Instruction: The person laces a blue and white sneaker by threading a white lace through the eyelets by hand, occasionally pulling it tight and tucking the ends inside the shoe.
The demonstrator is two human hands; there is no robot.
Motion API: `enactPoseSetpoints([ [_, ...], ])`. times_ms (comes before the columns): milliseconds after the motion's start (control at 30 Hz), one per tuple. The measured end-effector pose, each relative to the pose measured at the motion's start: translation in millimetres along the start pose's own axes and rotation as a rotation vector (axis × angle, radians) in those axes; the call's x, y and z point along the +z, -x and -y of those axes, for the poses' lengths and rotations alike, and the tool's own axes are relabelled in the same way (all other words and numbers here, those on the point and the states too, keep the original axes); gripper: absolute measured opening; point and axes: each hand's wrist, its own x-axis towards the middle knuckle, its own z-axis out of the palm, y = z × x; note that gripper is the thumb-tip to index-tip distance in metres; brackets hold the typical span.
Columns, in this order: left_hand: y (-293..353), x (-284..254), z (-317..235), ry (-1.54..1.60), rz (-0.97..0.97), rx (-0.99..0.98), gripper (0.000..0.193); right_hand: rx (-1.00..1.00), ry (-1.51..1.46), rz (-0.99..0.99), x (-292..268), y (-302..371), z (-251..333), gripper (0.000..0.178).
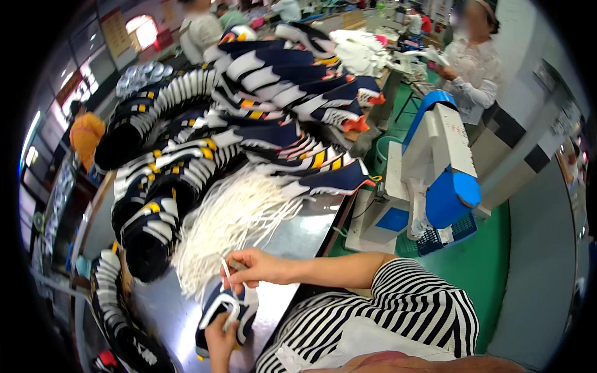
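A navy and white shoe upper point(247, 316) rests at the near edge of the metal table point(298, 245). My left hand point(219, 340) grips its opening, the thumb lying beside a loop of white shoelace point(225, 268). Just above the upper, my right hand point(254, 267) pinches that lace between closed fingers. A small greyish piece also shows at these fingertips; I cannot make out what it is. Beyond both hands spreads a big heap of loose white laces point(233, 208).
Nested rows of navy, white and yellow shoe uppers point(273, 81) pile up behind the laces and down the left side. To the right stand a white and blue machine point(438, 149) and a blue basket point(457, 233). A person in white point(476, 74) stands behind the machine.
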Motion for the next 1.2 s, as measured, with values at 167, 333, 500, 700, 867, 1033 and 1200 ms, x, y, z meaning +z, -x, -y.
enactPoseSetpoints([
  [167, 10.9, -6.3, 7.5, -0.068, -0.117, 0.116, 0.032, 0.113, 0.242, 0.018, 24.4, -13.4, -4.0, 0.014],
  [333, -0.7, -17.9, -28.9, -0.170, 0.008, -0.045, 0.028, 0.131, 0.236, -0.081, 18.2, -15.9, -23.0, 0.019],
  [500, 11.2, -16.5, -28.6, -0.136, -0.066, -0.051, 0.027, 0.210, 0.349, -0.087, 28.3, -35.2, -36.9, 0.018],
  [700, -12.5, -21.5, -51.5, -0.176, -0.010, -0.155, 0.029, 0.044, 0.380, -0.100, 19.6, -55.2, -52.4, 0.017],
  [867, -26.0, -12.5, -46.9, -0.258, -0.021, -0.203, 0.025, 0.077, 0.314, -0.090, 19.3, -59.8, -53.3, 0.017],
  [1033, -23.4, 3.3, -34.9, -0.116, -0.164, -0.146, 0.019, 0.233, 0.692, -0.081, 6.3, -52.0, -51.4, 0.032],
  [1200, -31.4, 7.7, -48.3, -0.118, -0.154, -0.193, 0.024, 0.083, 0.614, -0.115, -3.2, -26.1, -46.3, 0.026],
])
